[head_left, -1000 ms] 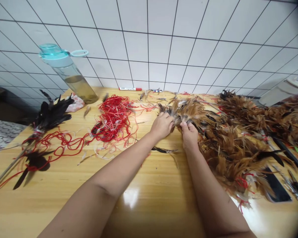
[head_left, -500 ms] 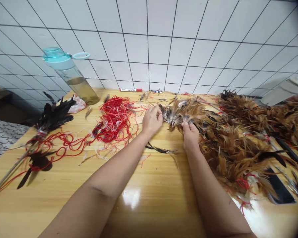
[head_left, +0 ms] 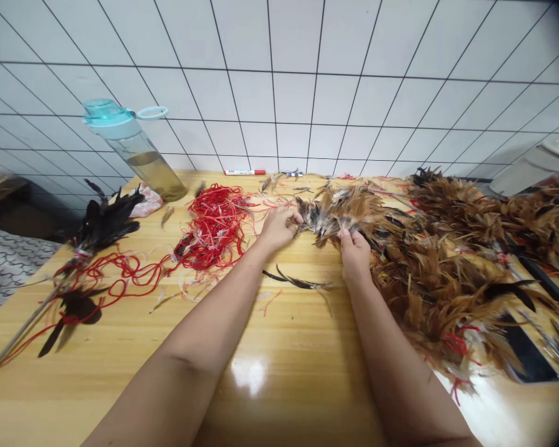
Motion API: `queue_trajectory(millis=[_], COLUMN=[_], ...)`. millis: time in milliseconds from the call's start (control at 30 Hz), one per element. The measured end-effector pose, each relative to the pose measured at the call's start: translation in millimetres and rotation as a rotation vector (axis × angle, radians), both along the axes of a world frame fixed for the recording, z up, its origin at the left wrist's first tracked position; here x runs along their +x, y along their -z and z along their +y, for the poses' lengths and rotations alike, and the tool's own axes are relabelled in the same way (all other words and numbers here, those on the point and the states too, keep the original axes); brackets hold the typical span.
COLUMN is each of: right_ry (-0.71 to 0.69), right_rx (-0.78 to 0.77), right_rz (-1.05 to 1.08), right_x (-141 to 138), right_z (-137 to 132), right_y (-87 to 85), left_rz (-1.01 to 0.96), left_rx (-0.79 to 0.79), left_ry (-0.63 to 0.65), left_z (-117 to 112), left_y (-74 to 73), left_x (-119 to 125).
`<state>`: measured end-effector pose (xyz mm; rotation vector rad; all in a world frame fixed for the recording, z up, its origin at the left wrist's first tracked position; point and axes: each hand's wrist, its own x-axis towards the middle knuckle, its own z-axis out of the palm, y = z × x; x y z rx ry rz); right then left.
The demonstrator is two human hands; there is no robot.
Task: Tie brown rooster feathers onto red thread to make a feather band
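In the middle of the table lies a bunch of brown and grey feathers [head_left: 326, 214] with fluffy pale quill ends. My left hand [head_left: 279, 228] is at its left edge, thumb and fingers pinched together; what lies between the fingertips is too small to make out. On the near side of the bunch, my right hand [head_left: 355, 253] pinches feathers between thumb and forefinger. A few loose black feathers [head_left: 298, 280] rest on the wood between my forearms.
Tangled red string [head_left: 217, 226] lies to the left, trailing towards black feathers [head_left: 105, 220] bound on a stick. Behind it stands a water bottle [head_left: 156, 167]. Brown feather bundles [head_left: 428, 279] cover the right side, beside a phone [head_left: 528, 354]. A red marker [head_left: 245, 172] lies by the tiled wall.
My left hand has shifted slightly left and down, its fingers still at the bunch's edge. The right hand keeps its pinch, nearly in place. The view has tilted up a little.
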<state>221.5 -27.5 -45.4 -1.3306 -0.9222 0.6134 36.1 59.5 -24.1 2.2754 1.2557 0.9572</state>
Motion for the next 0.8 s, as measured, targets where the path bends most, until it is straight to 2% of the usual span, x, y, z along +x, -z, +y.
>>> queue_trajectory(millis=[233,500,633,800], right_ry=[0.025,0.012,0.011,0.014], right_rx=[-0.050,-0.043,-0.039,-0.045], right_rz=[0.042,-0.095,-0.170,-0.191], right_x=[-2,-3,-2,-3], right_z=[-1,-2,-2,-4], right_y=[-0.7,2.9,4.0,-0.1], left_rz=[0.106,0.150,0.136,0.016], left_rx=[-0.011,0.062,0.096,0.021], left_ry=[0.061,0.086,0.039,-0.039], left_z=[1,-3,-3,-3], left_y=[5.6,7.3,4.4,-3.8], left_x=[-2,1,1,1])
